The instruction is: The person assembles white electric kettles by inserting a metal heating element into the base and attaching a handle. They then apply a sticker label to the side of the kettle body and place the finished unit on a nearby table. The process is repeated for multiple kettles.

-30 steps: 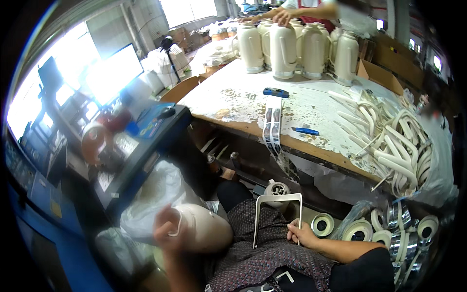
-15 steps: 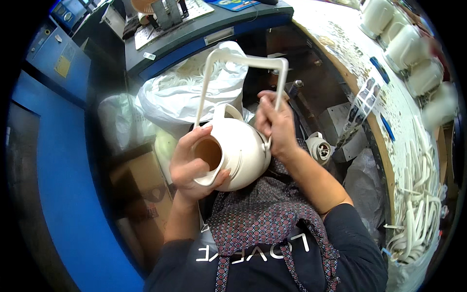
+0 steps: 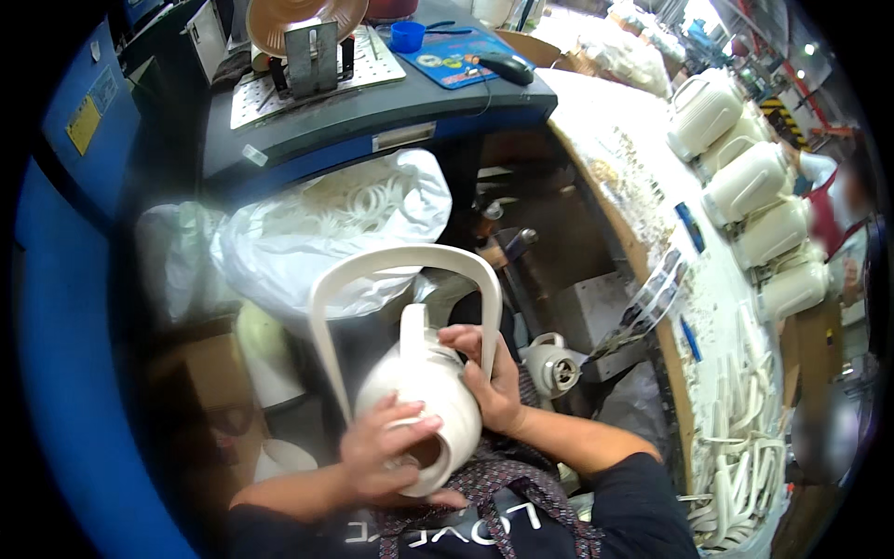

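Observation:
A cream-white plastic jug with a side grip and a big arched carrying handle lies tilted in my lap, its round mouth turned toward me. My left hand is closed on the mouth end, its fingers across the rim and partly over the opening. Against the jug's right side, my right hand curves round the body beside the handle's right leg, its fingertips near the far end. A patterned apron lies under the jug. The jug's underside is hidden.
A white bag of white rings stands ahead, below a dark desk. Along the right runs a worn bench with several white jugs and a heap of white handles. A smaller white part sits right of my hands.
The jug has turned, with its mouth lower and nearer me, and the handle now arches ahead of it. My right hand has shifted from the handle's leg to the jug's side.

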Motion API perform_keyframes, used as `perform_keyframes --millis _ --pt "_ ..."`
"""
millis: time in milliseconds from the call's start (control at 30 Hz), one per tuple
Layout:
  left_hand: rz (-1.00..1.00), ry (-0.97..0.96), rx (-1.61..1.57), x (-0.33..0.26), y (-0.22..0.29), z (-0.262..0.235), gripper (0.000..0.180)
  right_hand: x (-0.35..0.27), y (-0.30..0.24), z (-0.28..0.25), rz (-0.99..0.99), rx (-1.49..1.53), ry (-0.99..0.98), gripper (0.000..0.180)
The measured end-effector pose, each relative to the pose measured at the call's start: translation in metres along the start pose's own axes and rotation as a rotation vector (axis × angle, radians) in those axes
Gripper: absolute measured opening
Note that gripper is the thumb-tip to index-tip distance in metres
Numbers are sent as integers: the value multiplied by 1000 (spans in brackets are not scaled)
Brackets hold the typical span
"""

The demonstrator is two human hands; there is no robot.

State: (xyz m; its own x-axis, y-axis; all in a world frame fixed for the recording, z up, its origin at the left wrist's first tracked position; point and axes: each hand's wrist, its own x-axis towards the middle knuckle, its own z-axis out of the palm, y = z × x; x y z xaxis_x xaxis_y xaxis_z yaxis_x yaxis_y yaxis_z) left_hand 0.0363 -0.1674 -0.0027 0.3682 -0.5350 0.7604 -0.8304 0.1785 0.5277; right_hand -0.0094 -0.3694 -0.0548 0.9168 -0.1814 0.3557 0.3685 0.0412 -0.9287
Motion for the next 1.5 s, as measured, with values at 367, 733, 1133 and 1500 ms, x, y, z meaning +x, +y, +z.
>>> perform_keyframes --millis 367,733,1133,1500 --pt "-1079 388 -1105 -19 -92 8 64 42 -59 5 -40 -240 -14 63" --pt "-1075 480 -1148 -13 -82 27 66 18 -65 9 -109 -370 -150 49" --pt "-1099 325 -879 -17 -82 42 75 -6 -76 -12 -258 -471 -302 33" --pt "-955 432 -856 -21 -51 64 68 -59 -88 -24 -242 -413 -121 30"
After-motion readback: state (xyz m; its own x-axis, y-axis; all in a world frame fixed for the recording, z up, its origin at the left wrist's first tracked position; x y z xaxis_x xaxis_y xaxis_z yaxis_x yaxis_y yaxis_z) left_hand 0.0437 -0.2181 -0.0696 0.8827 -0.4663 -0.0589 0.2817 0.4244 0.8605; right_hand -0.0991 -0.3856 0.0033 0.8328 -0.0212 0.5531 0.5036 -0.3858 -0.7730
